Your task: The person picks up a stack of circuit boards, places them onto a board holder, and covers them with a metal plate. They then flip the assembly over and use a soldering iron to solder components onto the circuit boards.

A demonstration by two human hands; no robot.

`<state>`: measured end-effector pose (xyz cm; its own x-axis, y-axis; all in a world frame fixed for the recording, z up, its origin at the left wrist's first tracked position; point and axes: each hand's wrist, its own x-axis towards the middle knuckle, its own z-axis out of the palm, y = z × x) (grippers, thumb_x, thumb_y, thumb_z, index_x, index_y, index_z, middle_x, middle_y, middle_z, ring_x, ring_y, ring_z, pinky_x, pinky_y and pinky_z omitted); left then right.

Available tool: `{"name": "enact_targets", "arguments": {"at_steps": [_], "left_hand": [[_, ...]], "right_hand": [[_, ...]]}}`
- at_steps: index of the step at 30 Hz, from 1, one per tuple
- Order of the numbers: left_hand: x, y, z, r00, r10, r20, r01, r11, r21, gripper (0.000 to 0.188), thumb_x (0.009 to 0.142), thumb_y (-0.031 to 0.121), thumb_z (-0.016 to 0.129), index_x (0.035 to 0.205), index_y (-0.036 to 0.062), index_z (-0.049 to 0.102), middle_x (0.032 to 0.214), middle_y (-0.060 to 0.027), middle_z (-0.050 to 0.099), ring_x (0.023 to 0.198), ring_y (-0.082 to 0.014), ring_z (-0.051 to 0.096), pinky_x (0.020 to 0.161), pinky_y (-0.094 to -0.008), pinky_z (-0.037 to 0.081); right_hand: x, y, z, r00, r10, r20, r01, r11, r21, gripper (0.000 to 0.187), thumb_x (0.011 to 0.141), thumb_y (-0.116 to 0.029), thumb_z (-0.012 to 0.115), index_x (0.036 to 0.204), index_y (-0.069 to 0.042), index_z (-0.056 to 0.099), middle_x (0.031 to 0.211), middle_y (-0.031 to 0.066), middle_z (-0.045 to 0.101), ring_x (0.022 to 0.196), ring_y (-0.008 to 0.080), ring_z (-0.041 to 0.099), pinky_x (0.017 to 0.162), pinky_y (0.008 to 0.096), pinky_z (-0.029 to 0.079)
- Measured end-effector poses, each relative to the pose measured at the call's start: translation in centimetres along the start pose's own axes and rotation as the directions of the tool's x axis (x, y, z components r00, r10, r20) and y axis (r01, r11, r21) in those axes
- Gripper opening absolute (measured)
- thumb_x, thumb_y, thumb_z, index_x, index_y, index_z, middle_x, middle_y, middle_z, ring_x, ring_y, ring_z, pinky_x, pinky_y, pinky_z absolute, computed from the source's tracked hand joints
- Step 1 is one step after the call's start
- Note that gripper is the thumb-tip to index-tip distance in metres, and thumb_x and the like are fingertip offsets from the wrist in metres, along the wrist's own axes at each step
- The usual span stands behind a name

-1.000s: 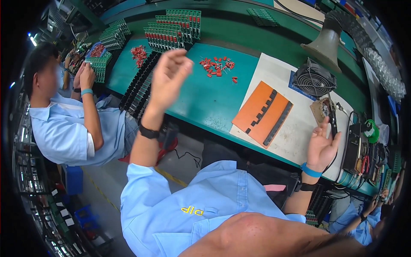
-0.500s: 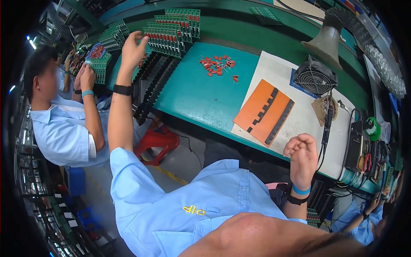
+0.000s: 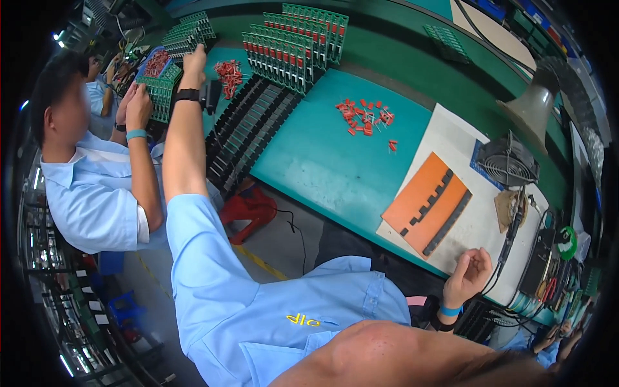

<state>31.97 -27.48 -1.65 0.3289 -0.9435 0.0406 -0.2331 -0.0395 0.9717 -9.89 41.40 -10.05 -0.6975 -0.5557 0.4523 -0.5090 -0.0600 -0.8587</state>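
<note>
Since the earlier frame, the left hand (image 3: pixel 194 62) has shifted away from the upright boards with red components (image 3: pixel 277 55) and is now extended to the far-left stack of green circuit boards (image 3: pixel 190 33). Its fingers overlap the near end of that stack; contact and grip cannot be determined. Right of this hand, a heap of red components (image 3: pixel 228 76) lies beside the black slotted rails (image 3: pixel 248 116). The upright boards stand at the far end of these rails. Loose red components (image 3: pixel 365 117) are scattered on the green desk (image 3: pixel 309 142). Right hand (image 3: pixel 470 274): raised near the front desk edge, fingers loosely curled, palm partly open. Nearest to it, an orange panel (image 3: pixel 416 187) with black strips lies on a white sheet (image 3: pixel 445 132).
</note>
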Motion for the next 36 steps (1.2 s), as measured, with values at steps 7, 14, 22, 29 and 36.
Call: {"name": "enact_targets", "arguments": {"at_steps": [7, 14, 22, 29, 36], "left_hand": [[1.9, -4.4, 0.1, 0.906, 0.243, -0.348, 0.029, 0.782, 0.623, 0.106, 0.086, 0.054, 0.074, 0.154, -0.0102, 0.022, 0.162, -0.0347, 0.019, 0.148, -0.0520, 0.025, 0.124, -0.0556, 0.018], [0.5, -4.8, -1.3, 0.866, 0.253, -0.431, 0.048, 0.817, 0.574, 0.109, 0.088, 0.053, 0.070, 0.157, -0.0096, 0.014, 0.165, -0.0351, 0.010, 0.150, -0.0518, 0.023, 0.125, -0.0568, 0.015], [5.1, -11.2, -4.9, 0.663, 0.552, -0.505, -0.055, 0.709, 0.704, 0.100, 0.094, 0.051, 0.063, 0.158, -0.0097, 0.017, 0.160, -0.0371, 0.028, 0.149, -0.0511, 0.029, 0.123, -0.0590, 0.019], [7.1, -13.8, -7.6, 0.809, 0.262, -0.526, 0.138, 0.785, 0.604, 0.065, 0.099, 0.039, 0.060, 0.143, -0.0068, 0.047, 0.141, -0.0272, 0.057, 0.131, -0.0458, 0.054, 0.110, -0.0568, 0.043], [8.2, -14.6, -11.1, 0.855, 0.109, -0.507, 0.166, 0.869, 0.466, 0.057, 0.100, 0.038, 0.059, 0.137, -0.0054, 0.052, 0.136, -0.0245, 0.060, 0.128, -0.0432, 0.057, 0.108, -0.0549, 0.045]], "right_hand": [[-0.7, 0.8, 0.0, 1.000, 0.007, 0.004, -0.007, 0.991, -0.131, 0.042, 0.100, 0.003, 0.061, 0.139, 0.002, 0.049, 0.106, 0.0113, 0.063, 0.091, 0.0154, 0.058, 0.082, 0.0275, 0.048], [-0.7, 1.1, 0.1, 1.000, 0.012, 0.016, -0.009, 0.984, -0.175, 0.043, 0.098, 0.005, 0.062, 0.139, 0.003, 0.048, 0.105, 0.0129, 0.063, 0.091, 0.0176, 0.058, 0.084, 0.0295, 0.048], [-0.4, 1.0, -0.1, 0.999, -0.024, 0.047, 0.033, 0.980, -0.197, 0.043, 0.098, 0.004, 0.061, 0.139, 0.003, 0.048, 0.102, 0.0125, 0.062, 0.089, 0.0170, 0.056, 0.080, 0.0287, 0.047], [-0.6, 0.9, -0.2, 0.999, -0.031, 0.039, 0.038, 0.977, -0.209, 0.042, 0.099, 0.004, 0.061, 0.139, 0.003, 0.048, 0.101, 0.0122, 0.062, 0.087, 0.0166, 0.056, 0.077, 0.0278, 0.046], [-0.7, 1.3, -0.4, 0.996, -0.078, 0.044, 0.086, 0.972, -0.217, 0.041, 0.100, 0.005, 0.061, 0.139, 0.002, 0.050, 0.101, 0.0102, 0.063, 0.089, 0.0140, 0.057, 0.077, 0.0249, 0.047]]}}
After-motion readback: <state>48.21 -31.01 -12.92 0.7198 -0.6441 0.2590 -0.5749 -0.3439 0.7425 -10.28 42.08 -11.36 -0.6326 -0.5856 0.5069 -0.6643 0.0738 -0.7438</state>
